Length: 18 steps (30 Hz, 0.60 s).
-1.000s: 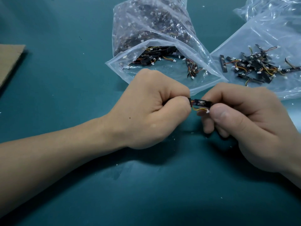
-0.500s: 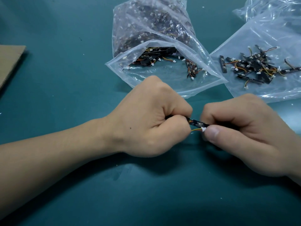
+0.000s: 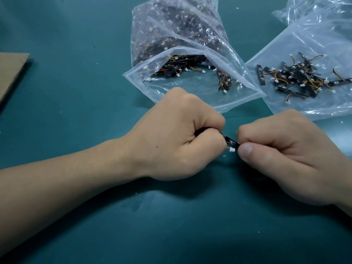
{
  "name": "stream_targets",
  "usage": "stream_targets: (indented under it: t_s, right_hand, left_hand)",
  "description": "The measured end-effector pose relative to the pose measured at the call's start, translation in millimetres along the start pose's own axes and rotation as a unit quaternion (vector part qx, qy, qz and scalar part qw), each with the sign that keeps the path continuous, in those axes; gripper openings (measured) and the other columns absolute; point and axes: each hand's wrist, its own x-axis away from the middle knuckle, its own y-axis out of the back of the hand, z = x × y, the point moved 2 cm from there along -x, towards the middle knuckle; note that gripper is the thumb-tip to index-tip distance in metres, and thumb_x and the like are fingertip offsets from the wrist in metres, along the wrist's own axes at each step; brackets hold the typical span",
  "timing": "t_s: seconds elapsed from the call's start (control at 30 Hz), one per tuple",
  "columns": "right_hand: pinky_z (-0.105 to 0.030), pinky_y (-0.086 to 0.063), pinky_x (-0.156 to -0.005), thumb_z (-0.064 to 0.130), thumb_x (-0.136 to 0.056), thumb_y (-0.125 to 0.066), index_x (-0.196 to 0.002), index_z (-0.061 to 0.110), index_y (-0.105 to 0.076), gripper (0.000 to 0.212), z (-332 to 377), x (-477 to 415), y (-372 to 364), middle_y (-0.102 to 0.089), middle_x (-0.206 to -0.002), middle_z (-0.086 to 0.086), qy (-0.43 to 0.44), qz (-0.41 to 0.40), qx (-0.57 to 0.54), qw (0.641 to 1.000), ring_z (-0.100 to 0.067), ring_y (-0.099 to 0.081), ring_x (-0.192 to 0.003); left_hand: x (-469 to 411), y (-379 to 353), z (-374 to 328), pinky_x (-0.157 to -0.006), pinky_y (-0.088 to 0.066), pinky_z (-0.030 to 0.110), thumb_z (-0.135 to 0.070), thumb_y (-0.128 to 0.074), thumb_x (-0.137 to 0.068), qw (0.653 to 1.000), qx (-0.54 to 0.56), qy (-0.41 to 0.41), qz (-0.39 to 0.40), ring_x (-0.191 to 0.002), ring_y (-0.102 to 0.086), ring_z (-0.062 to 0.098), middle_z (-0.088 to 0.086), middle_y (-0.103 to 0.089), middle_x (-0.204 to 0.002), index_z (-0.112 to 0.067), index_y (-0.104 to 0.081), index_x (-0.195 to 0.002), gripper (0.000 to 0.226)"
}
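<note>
A left hand (image 3: 177, 138) fisted on one end and a right hand (image 3: 291, 155) pinching the other brace a small black wired circuit strip (image 3: 231, 143) just above the teal table (image 3: 76, 103), apparently steadying it for fine work. An open clear plastic bag (image 3: 200, 93) of similar strips lies just behind, within easy reach.

A gaping bag (image 3: 190, 96) (full of wired strips (image 3: 171, 70)), a second bag (image 3: 314, 44) and cardboard (image 3: 11, 73) share the table (image 3: 76, 111).

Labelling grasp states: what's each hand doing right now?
Left hand: curled round one end of the small black circuit strip with coloured wires.
Right hand: pinches the strip's other end.
</note>
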Motion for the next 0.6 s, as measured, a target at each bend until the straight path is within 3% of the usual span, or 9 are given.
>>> stream_targets:
  t_s: [0.13, 0.23, 0.3, 0.37, 0.4, 0.47, 0.5, 0.53, 0.6]
  right_hand:
    - [-0.038, -0.039, -0.05, 0.03, -0.094, -0.049, -0.063, 0.018, -0.052, 0.033, 0, 2, -2, -0.043, -0.054, 0.003, 0.004, 0.009, 0.03, 1.0, -0.015, -0.044, -0.051]
    - [-0.035, -0.037, -0.048, 0.027, -0.091, -0.05, -0.061, 0.018, -0.048, 0.032, 0, 0, -2, -0.038, -0.053, 0.003, 0.012, 0.0, 0.043, 0.999, -0.015, -0.04, -0.049]
    - [-0.027, -0.032, -0.046, 0.024, -0.089, -0.05, -0.058, 0.016, -0.045, 0.033, 0, 1, -1, -0.034, -0.051, 0.002, 0.014, -0.019, 0.037, 0.999, -0.012, -0.036, -0.047]
    - [-0.022, -0.03, -0.045, 0.025, -0.091, -0.049, -0.058, 0.013, -0.049, 0.035, -3, 2, -1, -0.04, -0.049, 0.001, -0.025, -0.077, -0.022, 0.996, -0.01, -0.036, -0.045]
    - [-0.021, -0.032, -0.043, 0.026, -0.095, -0.049, -0.064, 0.012, -0.056, 0.035, -6, 2, 1, -0.049, -0.051, -0.001, -0.06, -0.13, -0.076, 0.987, -0.011, -0.04, -0.043]
    - [-0.021, -0.032, -0.04, 0.028, -0.105, -0.048, -0.088, 0.015, -0.07, 0.031, -11, 0, 3, -0.063, -0.06, -0.007, -0.122, -0.218, -0.176, 0.952, -0.016, -0.042, -0.04]
    - [-0.022, -0.032, -0.04, 0.03, -0.107, -0.044, -0.096, 0.018, -0.072, 0.032, -13, -1, 4, -0.066, -0.063, -0.009, -0.139, -0.224, -0.193, 0.945, -0.018, -0.042, -0.039]
    - [-0.023, -0.033, -0.041, 0.031, -0.108, -0.043, -0.099, 0.02, -0.072, 0.033, -13, -2, 3, -0.067, -0.064, -0.007, -0.142, -0.211, -0.176, 0.951, -0.016, -0.044, -0.04]
    - [-0.024, -0.042, -0.051, 0.036, -0.107, -0.044, -0.097, 0.025, -0.072, 0.032, -10, 0, -1, -0.069, -0.068, 0.006, -0.111, -0.137, -0.037, 0.984, -0.009, -0.055, -0.051]
  left_hand:
    - [0, 0, 0, -0.046, -0.021, 0.033, -0.009, -0.047, -0.076, 0.999, 0.018, -0.014, 0.029, -0.05, -0.019, 0.019, 0.004, -0.019, -0.052, -0.01, -0.028, -0.053, 0.03]
    - [2, 0, 4, -0.047, -0.027, 0.029, -0.018, -0.045, -0.083, 1.0, 0.02, -0.001, -0.005, -0.048, -0.029, 0.018, 0.003, -0.03, -0.049, -0.005, -0.044, -0.056, 0.03]
    - [3, 0, 6, -0.048, -0.033, 0.028, -0.024, -0.045, -0.088, 0.997, 0.055, 0.024, -0.057, -0.046, -0.041, 0.019, 0.002, -0.044, -0.049, -0.005, -0.059, -0.078, 0.026]
    - [3, 2, 7, -0.049, -0.034, 0.03, -0.024, -0.046, -0.092, 0.983, 0.132, 0.05, -0.119, -0.047, -0.043, 0.028, 0.009, -0.048, -0.053, -0.01, -0.054, -0.104, 0.021]
    - [2, 3, 9, -0.05, -0.033, 0.031, -0.021, -0.046, -0.093, 0.974, 0.16, 0.055, -0.153, -0.048, -0.041, 0.03, 0.012, -0.046, -0.055, -0.012, -0.051, -0.107, 0.017]
    - [1, 5, 10, -0.053, -0.032, 0.03, -0.009, -0.048, -0.093, 0.963, 0.158, 0.052, -0.211, -0.054, -0.039, 0.025, 0.01, -0.044, -0.063, -0.011, -0.05, -0.101, 0.009]
    - [1, 6, 10, -0.056, -0.034, 0.027, -0.003, -0.05, -0.091, 0.963, 0.134, 0.051, -0.226, -0.057, -0.04, 0.02, 0.005, -0.045, -0.067, -0.009, -0.052, -0.097, 0.008]
    - [1, 6, 10, -0.06, -0.034, 0.024, 0.001, -0.053, -0.088, 0.967, 0.099, 0.049, -0.232, -0.061, -0.042, 0.016, -0.001, -0.047, -0.07, -0.008, -0.054, -0.092, 0.01]
    - [1, 5, 8, -0.071, -0.037, 0.023, 0.0, -0.057, -0.084, 0.974, 0.005, 0.042, -0.224, -0.072, -0.048, 0.012, -0.011, -0.052, -0.078, -0.01, -0.058, -0.087, 0.01]
